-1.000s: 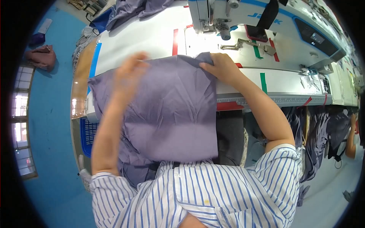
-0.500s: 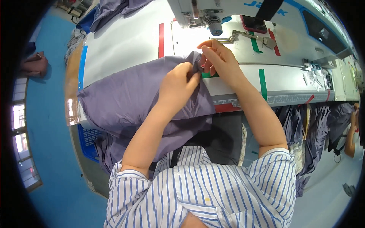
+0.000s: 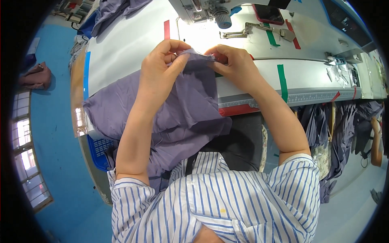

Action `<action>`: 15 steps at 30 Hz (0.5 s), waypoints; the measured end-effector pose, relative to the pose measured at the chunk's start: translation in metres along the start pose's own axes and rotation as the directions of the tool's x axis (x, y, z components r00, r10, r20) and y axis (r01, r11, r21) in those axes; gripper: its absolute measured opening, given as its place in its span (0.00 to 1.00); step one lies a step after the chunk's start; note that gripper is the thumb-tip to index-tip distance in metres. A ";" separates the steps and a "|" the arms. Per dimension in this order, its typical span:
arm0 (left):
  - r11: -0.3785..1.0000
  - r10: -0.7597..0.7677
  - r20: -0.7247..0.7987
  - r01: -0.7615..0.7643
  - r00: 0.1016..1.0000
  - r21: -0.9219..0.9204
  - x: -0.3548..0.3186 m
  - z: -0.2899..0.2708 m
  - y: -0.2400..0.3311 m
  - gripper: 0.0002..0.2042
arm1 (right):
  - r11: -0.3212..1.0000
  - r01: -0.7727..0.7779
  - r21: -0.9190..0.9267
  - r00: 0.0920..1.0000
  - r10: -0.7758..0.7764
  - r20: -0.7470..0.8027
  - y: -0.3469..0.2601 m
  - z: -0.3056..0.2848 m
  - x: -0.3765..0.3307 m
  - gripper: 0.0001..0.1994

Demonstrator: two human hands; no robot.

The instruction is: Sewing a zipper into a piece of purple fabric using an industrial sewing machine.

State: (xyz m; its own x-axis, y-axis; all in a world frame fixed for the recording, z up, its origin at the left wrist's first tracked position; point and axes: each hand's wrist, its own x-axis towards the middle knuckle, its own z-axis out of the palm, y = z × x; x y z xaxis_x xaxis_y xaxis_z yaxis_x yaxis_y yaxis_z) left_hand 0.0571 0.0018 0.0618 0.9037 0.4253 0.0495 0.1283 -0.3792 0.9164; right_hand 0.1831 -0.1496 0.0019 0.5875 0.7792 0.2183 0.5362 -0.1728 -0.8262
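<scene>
A piece of purple-grey fabric [image 3: 194, 95] spreads over the front of the white sewing table and drapes down its front edge toward my lap. My left hand [image 3: 162, 69] pinches its upper edge between thumb and fingers. A short way to the right, my right hand [image 3: 235, 65] grips the same edge, so that a raised strip runs between the two hands. Both are in front of the sewing machine's head [image 3: 210, 14] and apart from it. My left hand hides part of the cloth, and the needle area is hard to make out.
A metal attachment [image 3: 235, 35] lies on the table behind my right hand, near a phone [image 3: 268, 14]. Along the front edge runs a ruler [image 3: 308, 94]. A blue basket [image 3: 98, 152] stands below at left. Dark garments [image 3: 340, 141] hang at right, near another person's arm [image 3: 377, 141].
My left hand has moved left and up, lifting the fabric's edge. My right hand, formerly near the corner with fingers loosely bent, now pinches that edge. The cloth is less bunched at left.
</scene>
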 end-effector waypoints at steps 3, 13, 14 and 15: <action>0.995 0.047 -0.020 -0.045 0.999 0.085 -0.002 0.002 0.009 0.08 | 0.996 -0.076 -0.040 0.996 0.078 0.041 -0.002 0.000 -0.001 0.11; 0.936 0.263 -0.102 -0.228 0.960 0.269 -0.010 0.006 0.016 0.04 | 0.961 -0.094 0.261 0.995 0.100 -0.008 0.005 0.001 0.001 0.08; 0.941 0.236 -0.127 -0.194 0.963 0.277 -0.010 0.007 0.018 0.04 | 0.963 -0.113 0.243 0.993 0.119 -0.007 0.006 0.000 0.001 0.08; 0.949 0.214 -0.117 -0.178 0.970 0.262 -0.012 0.009 0.019 0.04 | 0.960 -0.114 0.256 0.993 0.121 -0.009 0.008 -0.001 0.001 0.09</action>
State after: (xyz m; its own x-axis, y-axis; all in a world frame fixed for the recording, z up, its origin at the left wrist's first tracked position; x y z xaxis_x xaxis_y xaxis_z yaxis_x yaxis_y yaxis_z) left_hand 0.0522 -0.0185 0.0752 0.8562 0.4272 0.2904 0.0680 -0.6505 0.7565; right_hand 0.1883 -0.1507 -0.0036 0.6533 0.7473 0.1216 0.2925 -0.1010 -0.9509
